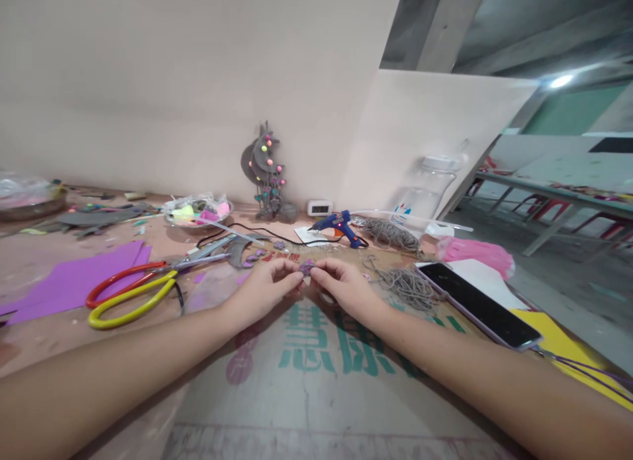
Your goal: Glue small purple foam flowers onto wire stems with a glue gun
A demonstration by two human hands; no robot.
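Observation:
Between my two hands is a small purple-and-grey piece [306, 268], perhaps felt, its exact shape partly covered by fingertips. My left hand [267, 286] pinches its left side with thumb and forefinger. From the other side, the thumb and fingers of my right hand [347, 288] close on it. Both hands are just above a cardboard sheet [237, 414] printed with green characters. Similar small purple-and-grey pieces [254, 256] lie beyond my left hand, beside a grey crescent cutout [239, 250]. Loose grey yarn [408, 287] is to the right of my right hand.
Scissors [133, 295] with red and yellow handles and purple sheets [74, 282] lie left. Behind the hands are a blue glue gun [341, 227], a small white timer [320, 208] and a decorated grey moon ornament [264, 170]. A phone [479, 305] and clear bottle [422, 193] are right.

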